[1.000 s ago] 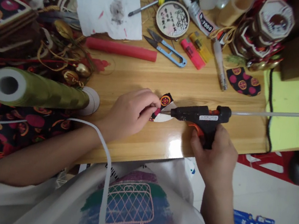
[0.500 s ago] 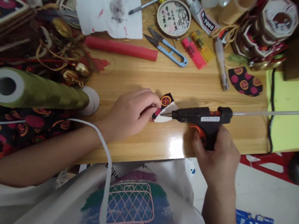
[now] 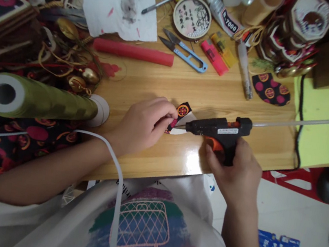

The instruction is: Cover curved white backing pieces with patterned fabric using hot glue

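Note:
My right hand (image 3: 239,172) grips a black hot glue gun (image 3: 222,129) with an orange trigger. A long clear glue stick (image 3: 291,123) sticks out of its back end. The gun's nozzle points left and reaches a small piece of patterned fabric (image 3: 183,110) with a white piece (image 3: 183,130) beside it. My left hand (image 3: 149,121) pinches the left side of this fabric between thumb and fingers, close to the nozzle tip. Whether glue comes out at the tip is too small to tell.
A green roll (image 3: 41,101) stands left of my left forearm, and a white cord (image 3: 115,161) crosses that arm. Farther back lie a red stick (image 3: 133,52), blue thread snips (image 3: 189,57), two lighters (image 3: 214,57), a glue tube (image 3: 222,14) and another fabric piece (image 3: 271,89).
The glue gun and my right hand have shifted slightly left, so the nozzle is nearer my left fingertips. My left hand stays almost where it was on the fabric.

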A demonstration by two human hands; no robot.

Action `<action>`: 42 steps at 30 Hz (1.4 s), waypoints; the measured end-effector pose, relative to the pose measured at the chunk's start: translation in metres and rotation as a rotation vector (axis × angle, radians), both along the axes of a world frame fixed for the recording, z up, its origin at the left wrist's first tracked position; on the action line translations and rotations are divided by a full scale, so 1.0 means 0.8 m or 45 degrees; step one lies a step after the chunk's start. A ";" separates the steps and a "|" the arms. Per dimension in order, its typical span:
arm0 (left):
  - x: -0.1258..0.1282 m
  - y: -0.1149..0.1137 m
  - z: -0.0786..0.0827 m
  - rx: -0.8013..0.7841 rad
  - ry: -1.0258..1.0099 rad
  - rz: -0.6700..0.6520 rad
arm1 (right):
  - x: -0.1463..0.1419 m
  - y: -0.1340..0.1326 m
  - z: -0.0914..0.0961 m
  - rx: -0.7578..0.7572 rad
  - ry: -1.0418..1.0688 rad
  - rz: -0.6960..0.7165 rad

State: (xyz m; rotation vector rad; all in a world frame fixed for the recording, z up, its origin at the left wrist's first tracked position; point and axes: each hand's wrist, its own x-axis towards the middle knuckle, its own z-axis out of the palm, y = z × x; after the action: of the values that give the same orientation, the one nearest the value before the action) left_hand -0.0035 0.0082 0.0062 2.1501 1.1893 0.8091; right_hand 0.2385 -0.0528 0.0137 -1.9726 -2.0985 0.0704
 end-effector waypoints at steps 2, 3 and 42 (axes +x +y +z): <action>0.000 0.000 0.000 -0.013 0.007 0.003 | 0.002 -0.001 0.001 -0.024 0.006 0.023; 0.000 0.000 0.000 -0.014 0.007 0.004 | 0.002 -0.001 0.001 -0.022 0.008 0.025; 0.001 0.000 -0.001 0.022 -0.014 0.008 | 0.003 0.004 -0.003 0.023 0.008 -0.044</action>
State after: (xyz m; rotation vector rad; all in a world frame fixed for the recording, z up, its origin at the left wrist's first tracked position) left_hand -0.0025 0.0080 0.0056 2.1540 1.1885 0.8362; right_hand 0.2413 -0.0496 0.0111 -1.9946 -2.0532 0.0509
